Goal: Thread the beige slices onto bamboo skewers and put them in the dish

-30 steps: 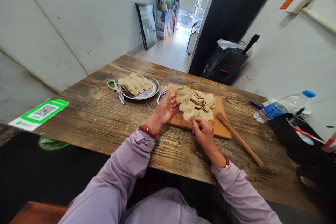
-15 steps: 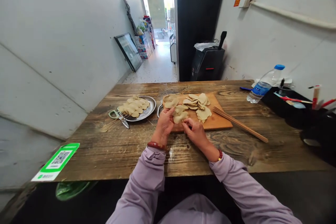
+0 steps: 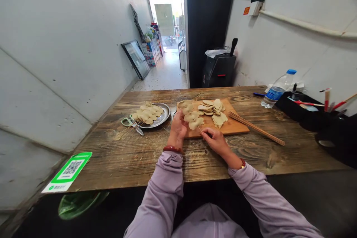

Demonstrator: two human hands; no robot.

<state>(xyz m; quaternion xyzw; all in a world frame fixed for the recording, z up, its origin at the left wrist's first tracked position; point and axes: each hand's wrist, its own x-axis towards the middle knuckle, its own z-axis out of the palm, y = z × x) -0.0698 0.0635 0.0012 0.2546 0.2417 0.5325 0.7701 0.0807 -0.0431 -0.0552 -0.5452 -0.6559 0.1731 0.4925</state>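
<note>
Head view: my right grip (image 3: 215,140) pinches the bare lower end of a thin stick (image 3: 199,129) between thumb and fingers. Pale, flat slices (image 3: 192,116) are threaded along that stick, and I have them raised just above the left part of a wooden board (image 3: 235,128). My left grip (image 3: 178,129) is cupped along their left side, its fingers partly hidden by the slices, so I cannot tell how tightly they press.

The board lies near the middle of the desk (image 3: 134,163), closer to the far edge than to the near one. On it sits a loose pile of slices (image 3: 211,108), with a smaller stack (image 3: 219,119) just nearer to me. A bundle of sticks (image 3: 259,130) overlaps the board's right side and slants down toward the desk's right edge.

Toward the left edge, a round metal plate (image 3: 167,111) carries filled skewers (image 3: 147,113), their bare ends pointing at the near left corner. Scissors (image 3: 127,122) with green handles lie beside the plate, partly under those ends. A green code card (image 3: 68,171) lies at the near left corner. By the far right corner a water bottle (image 3: 275,95) stands tilted beside a black holder (image 3: 290,108).
</note>
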